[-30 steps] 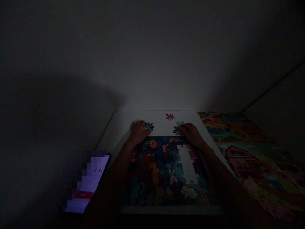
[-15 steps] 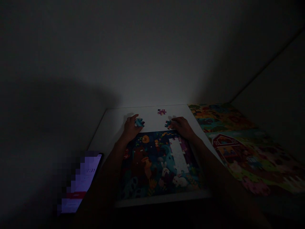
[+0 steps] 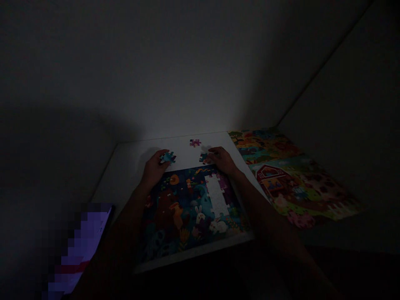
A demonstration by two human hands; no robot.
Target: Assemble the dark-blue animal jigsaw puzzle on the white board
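Observation:
In dim light a jigsaw puzzle (image 3: 175, 208) of forest animals lies between my forearms, with an unfilled white gap (image 3: 216, 196) on its right side. My left hand (image 3: 154, 167), beyond the puzzle's far left, is closed on a teal puzzle piece (image 3: 168, 157) between thumb and fingers. At the far right, my right hand (image 3: 223, 161) pinches a dark teal and orange piece (image 3: 204, 157); its fingers cover part of it. A purple-pink piece (image 3: 195, 143) lies loose on the white surface between and beyond both hands.
Two colourful pictures lie on the right: a farm scene with a red barn (image 3: 290, 187) and another animal scene (image 3: 262, 143) behind it. A phone with a lit screen (image 3: 84, 241), partly pixelated, is at lower left. A pale wall (image 3: 175, 75) rises behind the white tabletop (image 3: 121, 162).
The camera view has turned, so everything sits further left in the picture. Both hands keep their pieces, and the loose piece stays in place on the surface.

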